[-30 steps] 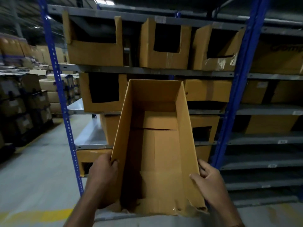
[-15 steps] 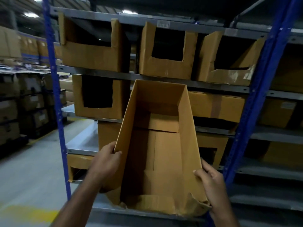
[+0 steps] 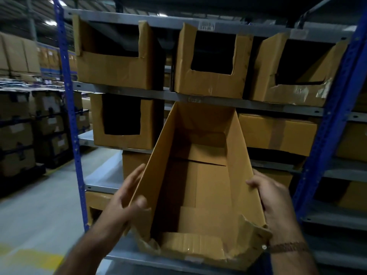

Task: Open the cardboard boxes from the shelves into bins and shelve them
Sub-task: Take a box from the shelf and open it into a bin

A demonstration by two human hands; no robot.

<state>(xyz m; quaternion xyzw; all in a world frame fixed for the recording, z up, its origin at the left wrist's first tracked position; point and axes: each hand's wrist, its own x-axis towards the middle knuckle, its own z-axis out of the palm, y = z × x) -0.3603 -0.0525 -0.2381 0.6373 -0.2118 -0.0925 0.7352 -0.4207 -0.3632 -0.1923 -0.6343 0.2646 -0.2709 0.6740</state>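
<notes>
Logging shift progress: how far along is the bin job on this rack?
Done: cut-front bins already sit on the upper shelves. In hand: the open-top box, left hand and right hand on its sides, not yet shelved. Left: a taped box beside it is uncut.

Held box (image 3: 200,175): matt brown corrugated cardboard, near edge torn ragged; shelf bins (image 3: 115,70) same cardboard, one patched with glossy tape (image 3: 309,92); shelving (image 3: 258,105) grey painted metal, uprights (image 3: 68,108) blue, perforated.
</notes>
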